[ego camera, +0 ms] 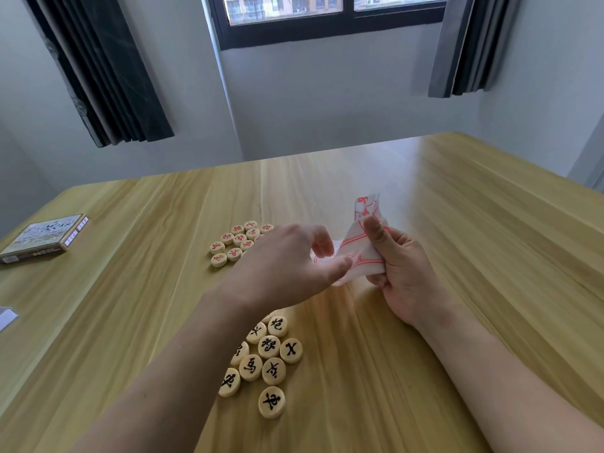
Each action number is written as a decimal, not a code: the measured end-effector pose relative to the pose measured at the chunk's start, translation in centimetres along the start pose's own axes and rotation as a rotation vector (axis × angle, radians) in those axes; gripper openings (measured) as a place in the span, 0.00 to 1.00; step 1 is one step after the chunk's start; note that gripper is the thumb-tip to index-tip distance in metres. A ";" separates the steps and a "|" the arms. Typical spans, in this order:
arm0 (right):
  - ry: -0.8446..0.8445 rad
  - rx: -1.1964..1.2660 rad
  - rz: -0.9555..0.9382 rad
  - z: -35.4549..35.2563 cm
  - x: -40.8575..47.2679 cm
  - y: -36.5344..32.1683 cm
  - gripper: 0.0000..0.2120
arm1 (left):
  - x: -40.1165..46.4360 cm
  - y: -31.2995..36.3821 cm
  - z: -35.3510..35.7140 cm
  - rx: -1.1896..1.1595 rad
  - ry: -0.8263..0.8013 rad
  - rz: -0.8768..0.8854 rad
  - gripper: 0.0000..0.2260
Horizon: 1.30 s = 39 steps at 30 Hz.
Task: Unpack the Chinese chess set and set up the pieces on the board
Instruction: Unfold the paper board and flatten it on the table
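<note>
A folded white sheet with red lines, the paper chess board (361, 248), is held above the table's middle. My right hand (400, 273) grips its right side, thumb on top. My left hand (287, 266) pinches its lower left corner between thumb and fingers. A cluster of round wooden pieces with red characters (237, 243) lies on the table behind my left hand, partly hidden by it. A second cluster with black characters (266, 358) lies near me, partly under my left forearm.
The wooden table (474, 256) stretches far to the right and back. The set's flat box (42, 238) lies at the far left. A small white object (6, 317) shows at the left edge. Wall, window and dark curtains stand behind.
</note>
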State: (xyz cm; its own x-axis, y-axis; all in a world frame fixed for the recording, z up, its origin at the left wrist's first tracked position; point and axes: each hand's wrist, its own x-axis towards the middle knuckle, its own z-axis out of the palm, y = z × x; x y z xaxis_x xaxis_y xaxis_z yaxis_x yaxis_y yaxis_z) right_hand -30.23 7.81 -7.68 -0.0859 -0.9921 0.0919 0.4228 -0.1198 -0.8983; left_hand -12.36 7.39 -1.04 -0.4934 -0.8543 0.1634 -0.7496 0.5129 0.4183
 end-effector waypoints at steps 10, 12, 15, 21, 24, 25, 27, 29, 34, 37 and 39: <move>-0.033 0.188 0.024 0.0 -0.2 -0.8 0.19 | 1.2 -2.5 -0.9 -0.447 0.361 -0.227 0.12; -0.086 0.348 0.043 -0.3 0.0 -1.4 0.22 | 1.4 -3.1 -2.1 -0.669 0.466 -0.365 0.10; -0.208 0.486 0.137 -0.7 -0.2 -1.7 0.29 | 1.2 -3.7 -3.0 -0.770 0.526 -0.472 0.09; -0.002 0.504 0.207 -1.4 0.4 -1.1 0.28 | 1.6 -4.4 -2.5 -0.913 0.547 -0.512 0.06; 0.076 0.190 0.207 -0.8 0.5 -1.0 0.22 | 1.4 -5.0 -2.0 -0.950 0.529 -0.545 0.03; 0.067 0.134 0.202 -0.6 0.5 -0.8 0.21 | 1.3 -5.3 -1.9 -0.963 0.530 -0.580 0.04; 0.086 0.050 0.172 -0.4 0.4 -0.5 0.19 | 1.4 -5.9 -1.9 -0.976 0.522 -0.634 0.07; 0.158 -0.224 0.030 -0.3 0.2 -0.1 0.21 | 1.3 -6.4 -1.7 -0.937 0.528 -0.631 0.09; 0.031 -1.109 -0.495 0.0 -0.3 1.1 0.17 | 1.0 -7.4 -1.0 -0.398 0.585 -0.463 0.14; -0.228 -1.312 -0.413 0.4 -0.5 1.2 0.15 | 1.5 -6.4 -0.9 -0.766 0.534 -0.488 0.12; -0.336 -1.446 -0.280 0.2 -0.6 1.2 0.17 | 1.7 -5.9 -1.1 -0.869 0.531 -0.523 0.12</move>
State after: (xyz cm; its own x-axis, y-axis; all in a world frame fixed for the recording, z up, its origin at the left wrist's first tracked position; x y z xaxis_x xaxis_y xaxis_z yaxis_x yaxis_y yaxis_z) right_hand -29.44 8.23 -8.75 0.2778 -0.9306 0.2385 -0.8151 -0.3597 -0.4542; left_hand -8.29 2.79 -2.29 0.1928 -0.9795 0.0576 -0.1478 0.0291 0.9886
